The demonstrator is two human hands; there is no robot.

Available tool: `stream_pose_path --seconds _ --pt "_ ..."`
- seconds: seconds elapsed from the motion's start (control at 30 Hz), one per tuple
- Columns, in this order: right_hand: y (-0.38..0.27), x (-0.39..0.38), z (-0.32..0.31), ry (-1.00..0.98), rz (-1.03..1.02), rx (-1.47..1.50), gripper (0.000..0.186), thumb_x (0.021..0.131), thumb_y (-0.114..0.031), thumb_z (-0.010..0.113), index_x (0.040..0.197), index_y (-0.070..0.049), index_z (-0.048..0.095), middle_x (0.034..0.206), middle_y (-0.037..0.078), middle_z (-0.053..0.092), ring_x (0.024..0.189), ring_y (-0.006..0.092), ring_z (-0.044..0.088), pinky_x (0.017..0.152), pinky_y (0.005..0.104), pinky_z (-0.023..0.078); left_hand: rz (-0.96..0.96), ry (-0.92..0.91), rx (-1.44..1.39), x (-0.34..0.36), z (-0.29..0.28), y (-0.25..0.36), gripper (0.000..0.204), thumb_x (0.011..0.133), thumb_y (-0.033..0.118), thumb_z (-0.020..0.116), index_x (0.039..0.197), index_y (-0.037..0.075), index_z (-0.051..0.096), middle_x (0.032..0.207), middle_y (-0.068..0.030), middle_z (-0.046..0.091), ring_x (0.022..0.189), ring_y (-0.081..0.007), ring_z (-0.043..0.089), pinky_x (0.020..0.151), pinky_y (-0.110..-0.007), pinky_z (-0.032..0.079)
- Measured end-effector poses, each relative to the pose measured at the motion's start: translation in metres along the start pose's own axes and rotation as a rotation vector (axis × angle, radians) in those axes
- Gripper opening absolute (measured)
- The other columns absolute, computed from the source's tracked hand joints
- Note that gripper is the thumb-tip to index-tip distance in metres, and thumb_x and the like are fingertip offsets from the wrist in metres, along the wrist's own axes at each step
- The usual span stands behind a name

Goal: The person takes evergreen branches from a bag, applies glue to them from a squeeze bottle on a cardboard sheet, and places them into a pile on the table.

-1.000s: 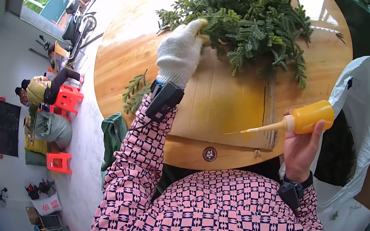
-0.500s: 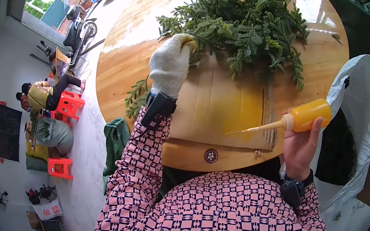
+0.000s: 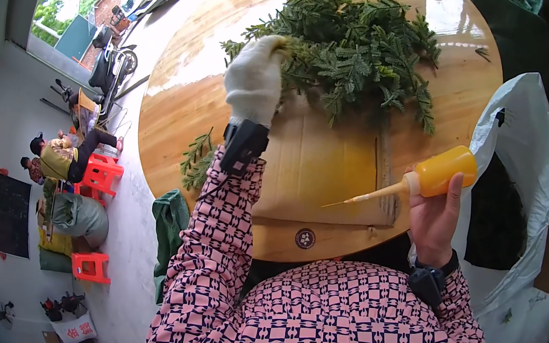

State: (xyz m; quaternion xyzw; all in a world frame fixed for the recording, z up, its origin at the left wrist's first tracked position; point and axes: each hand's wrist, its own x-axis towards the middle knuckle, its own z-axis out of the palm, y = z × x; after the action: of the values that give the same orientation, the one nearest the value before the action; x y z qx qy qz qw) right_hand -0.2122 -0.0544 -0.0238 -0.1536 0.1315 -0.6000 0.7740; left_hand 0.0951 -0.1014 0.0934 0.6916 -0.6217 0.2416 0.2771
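A heap of dark green artificial fir sprigs [image 3: 353, 50] lies on the far part of the round wooden table. My left hand [image 3: 255, 77], in a white knitted glove, is at the heap's left edge with its fingers curled closed. The fingertips are partly hidden among the needles, so I cannot make out what they hold. My bare right hand [image 3: 435, 220] grips a yellow squeeze bottle [image 3: 451, 168], tilted so its long thin nozzle points left and down. The nozzle tip is over a flat cardboard sheet [image 3: 316, 164] stained yellow on its right side.
Loose sprigs [image 3: 197, 158] lie left of the cardboard on the wooden table [image 3: 175, 93]. An open white sack [image 3: 545, 137] with dark contents stands at the right. Green cloth [image 3: 168, 219] hangs by the table's left edge. Farther left are red stools [image 3: 90, 266] and seated people.
My left hand has moved forward, deeper into the heap's left edge. The right hand still holds the bottle, nearly unchanged over the cardboard. The whole view has shifted slightly.
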Motion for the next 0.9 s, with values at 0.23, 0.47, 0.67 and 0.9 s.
stream_pose_path --seconds 0.23,0.47,0.67,0.9 --pt "-0.003 -0.001 -0.009 0.011 -0.003 0.012 0.046 0.094 -0.041 0.055 0.126 -0.009 0.043 0.113 0.009 0.055 0.108 0.0238 0.054 0.104 0.0443 0.038 -0.559 0.226 -0.633 -0.009 -0.048 -0.026 0.018 0.09 0.003 0.059 0.106 0.008 0.064 0.098 -0.0082 0.069 0.071 -0.0179 0.068 0.054 -0.026 0.055" --pt "-0.005 0.004 -0.01 0.007 -0.029 0.067 0.046 0.093 -0.04 0.056 0.125 -0.008 0.045 0.115 0.009 0.055 0.107 0.027 0.053 0.103 0.0441 0.037 -0.235 0.14 -1.144 -0.078 -0.057 0.014 0.027 0.086 -0.009 0.051 0.106 0.005 0.063 0.102 -0.0096 0.067 0.087 -0.0193 0.067 0.071 -0.027 0.056" --pt "-0.012 0.003 -0.008 0.024 -0.087 0.166 0.044 0.094 -0.038 0.056 0.123 -0.007 0.049 0.116 0.01 0.055 0.107 0.0309 0.052 0.102 0.0442 0.036 0.179 -0.354 -0.587 -0.129 -0.049 0.013 0.036 0.077 -0.012 0.054 0.108 0.004 0.063 0.104 -0.0126 0.066 0.093 -0.0233 0.066 0.079 -0.028 0.053" --pt "-0.021 0.0 -0.003 0.006 -0.132 0.076 0.043 0.094 -0.038 0.055 0.122 -0.007 0.049 0.116 0.011 0.056 0.107 0.0299 0.052 0.102 0.045 0.036 0.157 -0.24 -0.355 -0.139 -0.054 0.012 0.035 0.074 -0.007 0.058 0.106 0.008 0.065 0.102 -0.0101 0.066 0.088 -0.0258 0.064 0.08 -0.032 0.05"
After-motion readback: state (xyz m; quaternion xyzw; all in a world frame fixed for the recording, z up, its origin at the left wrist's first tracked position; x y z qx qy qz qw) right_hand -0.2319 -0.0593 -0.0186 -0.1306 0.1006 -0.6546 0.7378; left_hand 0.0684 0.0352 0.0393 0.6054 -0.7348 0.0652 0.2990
